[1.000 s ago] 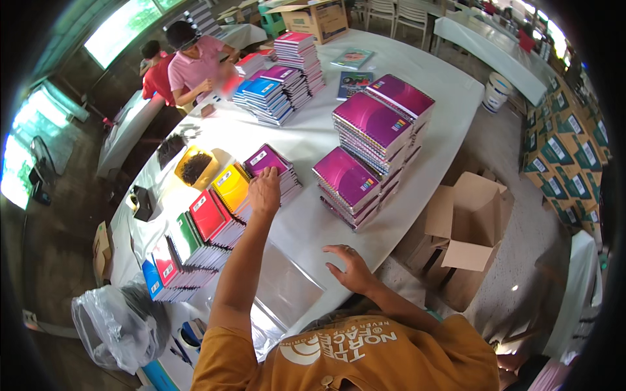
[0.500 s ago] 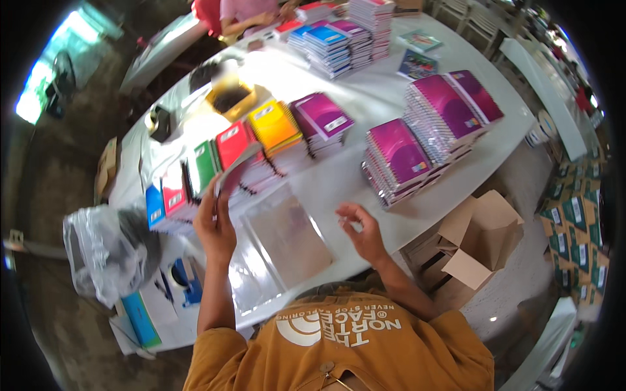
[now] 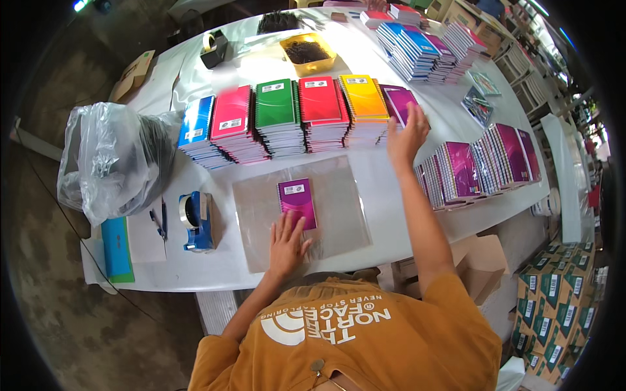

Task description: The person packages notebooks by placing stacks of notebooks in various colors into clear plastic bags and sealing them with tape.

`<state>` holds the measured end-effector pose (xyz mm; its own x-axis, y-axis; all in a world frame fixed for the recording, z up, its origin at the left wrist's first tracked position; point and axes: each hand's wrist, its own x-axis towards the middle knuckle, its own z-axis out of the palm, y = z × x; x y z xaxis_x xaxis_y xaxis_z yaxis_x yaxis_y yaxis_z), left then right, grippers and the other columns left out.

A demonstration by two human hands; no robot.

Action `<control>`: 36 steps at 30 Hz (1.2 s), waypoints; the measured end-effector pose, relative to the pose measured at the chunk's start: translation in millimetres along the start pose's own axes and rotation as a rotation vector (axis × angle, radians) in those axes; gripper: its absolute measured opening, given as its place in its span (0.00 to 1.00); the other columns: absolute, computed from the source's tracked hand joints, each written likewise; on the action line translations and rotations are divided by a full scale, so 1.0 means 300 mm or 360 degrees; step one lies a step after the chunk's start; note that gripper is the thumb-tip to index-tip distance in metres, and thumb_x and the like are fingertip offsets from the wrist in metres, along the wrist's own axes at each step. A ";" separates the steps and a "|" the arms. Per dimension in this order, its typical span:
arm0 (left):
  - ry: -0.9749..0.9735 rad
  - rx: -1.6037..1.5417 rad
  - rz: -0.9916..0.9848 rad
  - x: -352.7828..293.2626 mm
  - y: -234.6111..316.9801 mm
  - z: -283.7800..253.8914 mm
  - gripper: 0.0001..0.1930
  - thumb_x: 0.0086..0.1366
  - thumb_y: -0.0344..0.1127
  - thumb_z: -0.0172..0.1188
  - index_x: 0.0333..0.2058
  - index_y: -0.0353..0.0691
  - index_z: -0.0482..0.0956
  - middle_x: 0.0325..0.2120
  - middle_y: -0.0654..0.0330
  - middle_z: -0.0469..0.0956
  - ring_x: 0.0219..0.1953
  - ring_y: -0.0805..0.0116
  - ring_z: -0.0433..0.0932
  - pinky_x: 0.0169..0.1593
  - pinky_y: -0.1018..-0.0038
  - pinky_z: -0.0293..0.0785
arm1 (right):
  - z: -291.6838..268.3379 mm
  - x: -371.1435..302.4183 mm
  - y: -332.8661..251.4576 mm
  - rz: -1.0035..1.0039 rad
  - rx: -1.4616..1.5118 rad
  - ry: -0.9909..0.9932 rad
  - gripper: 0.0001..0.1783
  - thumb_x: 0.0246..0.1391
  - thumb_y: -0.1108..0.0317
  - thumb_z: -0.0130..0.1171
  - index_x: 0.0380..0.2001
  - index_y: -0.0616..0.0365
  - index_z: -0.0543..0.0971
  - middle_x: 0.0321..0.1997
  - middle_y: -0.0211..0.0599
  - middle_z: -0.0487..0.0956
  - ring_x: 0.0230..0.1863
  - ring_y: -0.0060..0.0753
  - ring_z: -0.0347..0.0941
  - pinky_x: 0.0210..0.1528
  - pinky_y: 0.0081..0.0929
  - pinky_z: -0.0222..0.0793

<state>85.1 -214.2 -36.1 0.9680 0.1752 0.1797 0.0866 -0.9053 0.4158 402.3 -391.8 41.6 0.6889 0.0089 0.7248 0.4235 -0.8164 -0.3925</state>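
A small purple spiral notebook (image 3: 297, 202) lies on a clear plastic sheet (image 3: 339, 215) near the middle of the table. My left hand (image 3: 287, 247) rests on its lower end, fingers spread and flat. Further right, my right hand (image 3: 409, 135) is at the purple notebook stack (image 3: 396, 99), fingers apart over its near right corner; part of that stack is hidden behind the hand. In the same row stand stacks of blue (image 3: 197, 122), pink (image 3: 231, 111), green (image 3: 273, 104), red (image 3: 320, 101) and yellow (image 3: 363, 98) spiral notebooks.
Wrapped purple notebooks (image 3: 460, 169) stand at the right. A blue tape dispenser (image 3: 200, 221), scissors (image 3: 159, 223) and a plastic bag (image 3: 104, 163) are at the left. Behind the row sit a yellow tub (image 3: 313, 66) and a black tape dispenser (image 3: 214, 49). An open carton (image 3: 482, 260) stands below the table edge.
My left hand has moved from the red notebook stack to the sheet, where a purple notebook now lies. My right hand has gone forward to the purple stack. The view has turned.
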 end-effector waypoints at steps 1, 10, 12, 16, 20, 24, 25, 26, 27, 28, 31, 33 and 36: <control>0.0049 0.0002 -0.0094 -0.010 -0.002 -0.015 0.29 0.60 0.44 0.57 0.60 0.49 0.63 0.63 0.53 0.55 0.66 0.54 0.52 0.65 0.55 0.46 | -0.025 -0.086 -0.060 0.0034 0.0139 -0.0206 0.34 0.49 0.62 0.59 0.59 0.57 0.63 0.61 0.53 0.62 0.63 0.59 0.53 0.62 0.51 0.48; -0.0174 0.0116 -0.0188 -0.059 -0.174 -0.068 0.31 0.63 0.51 0.50 0.61 0.42 0.59 0.65 0.50 0.51 0.67 0.53 0.48 0.66 0.55 0.39 | -0.181 -0.702 -0.212 0.0265 0.0034 -0.1144 0.38 0.48 0.58 0.59 0.62 0.55 0.59 0.63 0.49 0.58 0.61 0.57 0.53 0.62 0.52 0.46; -0.0188 0.0142 -0.0191 -0.061 -0.162 -0.085 0.31 0.63 0.51 0.50 0.61 0.42 0.59 0.64 0.51 0.52 0.67 0.53 0.48 0.66 0.55 0.39 | -0.193 -0.643 -0.223 0.0334 -0.0018 -0.1061 0.37 0.49 0.59 0.60 0.61 0.56 0.60 0.62 0.47 0.59 0.61 0.55 0.53 0.60 0.53 0.48; -0.0163 0.0193 -0.0213 -0.048 -0.154 -0.085 0.31 0.63 0.51 0.50 0.61 0.41 0.60 0.64 0.50 0.52 0.67 0.53 0.48 0.66 0.54 0.39 | -0.116 -0.199 -0.239 0.0312 0.0189 -0.0322 0.30 0.52 0.60 0.56 0.57 0.58 0.65 0.56 0.45 0.66 0.57 0.52 0.58 0.56 0.51 0.51; -0.0120 0.0174 -0.0150 -0.008 -0.115 -0.051 0.32 0.63 0.51 0.50 0.61 0.40 0.59 0.64 0.49 0.52 0.67 0.51 0.47 0.66 0.53 0.38 | 0.029 0.117 -0.115 0.0549 -0.0332 -0.0584 0.31 0.50 0.54 0.59 0.54 0.59 0.68 0.54 0.45 0.71 0.57 0.49 0.61 0.57 0.52 0.52; -0.0093 0.0032 -0.0222 -0.006 -0.127 -0.063 0.32 0.63 0.50 0.51 0.61 0.38 0.58 0.63 0.48 0.53 0.66 0.50 0.50 0.65 0.54 0.42 | -0.026 0.236 -0.138 0.0681 -0.0060 -0.1120 0.29 0.48 0.58 0.62 0.50 0.62 0.70 0.46 0.44 0.76 0.47 0.43 0.71 0.53 0.45 0.61; -0.0080 -0.0019 -0.0264 -0.007 -0.131 -0.076 0.32 0.64 0.50 0.51 0.61 0.38 0.58 0.63 0.48 0.54 0.65 0.50 0.52 0.65 0.55 0.44 | -0.047 0.227 -0.166 0.0665 0.0347 -0.1015 0.27 0.48 0.60 0.63 0.50 0.63 0.70 0.44 0.42 0.77 0.44 0.40 0.72 0.50 0.40 0.64; -0.0018 -0.0314 -0.0354 0.001 -0.135 -0.093 0.32 0.64 0.49 0.51 0.61 0.38 0.58 0.61 0.48 0.56 0.63 0.52 0.55 0.64 0.56 0.48 | -0.090 0.184 -0.197 0.0649 0.0751 -0.0900 0.26 0.48 0.63 0.64 0.49 0.63 0.70 0.41 0.40 0.78 0.41 0.36 0.73 0.48 0.35 0.66; 0.0042 -0.0616 -0.0431 0.024 -0.128 -0.124 0.32 0.64 0.48 0.52 0.61 0.38 0.57 0.60 0.48 0.59 0.62 0.54 0.58 0.63 0.58 0.51 | -0.155 0.135 -0.226 0.0636 0.1140 -0.0766 0.25 0.47 0.65 0.64 0.48 0.63 0.70 0.38 0.38 0.78 0.38 0.33 0.74 0.45 0.30 0.68; 0.0109 -0.0916 -0.0516 0.047 -0.114 -0.159 0.32 0.64 0.48 0.52 0.61 0.37 0.57 0.59 0.48 0.61 0.60 0.55 0.62 0.61 0.60 0.55 | -0.216 0.069 -0.289 0.0775 0.1498 -0.0823 0.23 0.47 0.67 0.64 0.46 0.63 0.71 0.37 0.36 0.78 0.37 0.28 0.74 0.42 0.25 0.69; 0.0154 -0.2188 -0.0656 0.180 0.037 -0.337 0.28 0.64 0.42 0.55 0.59 0.36 0.59 0.53 0.50 0.68 0.53 0.64 0.69 0.55 0.68 0.65 | -0.313 -0.198 -0.431 0.0999 0.2024 -0.1099 0.19 0.49 0.68 0.65 0.41 0.64 0.70 0.36 0.32 0.76 0.37 0.19 0.71 0.40 0.20 0.69; 0.0370 -0.2028 -0.0651 0.236 0.077 -0.363 0.23 0.64 0.37 0.54 0.55 0.37 0.63 0.49 0.52 0.72 0.47 0.69 0.73 0.49 0.74 0.68 | -0.324 -0.312 -0.497 0.1108 0.2081 -0.1286 0.19 0.49 0.67 0.65 0.40 0.64 0.70 0.35 0.30 0.76 0.36 0.16 0.70 0.40 0.18 0.68; 0.0263 -0.1641 -0.0706 0.271 0.011 -0.281 0.20 0.64 0.36 0.55 0.51 0.34 0.64 0.44 0.53 0.75 0.43 0.64 0.75 0.46 0.72 0.70 | -0.267 -0.401 -0.472 0.1244 0.1739 -0.1541 0.23 0.48 0.65 0.66 0.43 0.64 0.69 0.38 0.38 0.76 0.39 0.27 0.73 0.43 0.26 0.69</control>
<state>144.4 -170.5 55.0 0.8506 0.5192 -0.0830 0.1051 -0.0132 0.9944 212.2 -323.6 55.4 0.8301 0.4929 -0.2608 -0.2809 -0.0345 -0.9591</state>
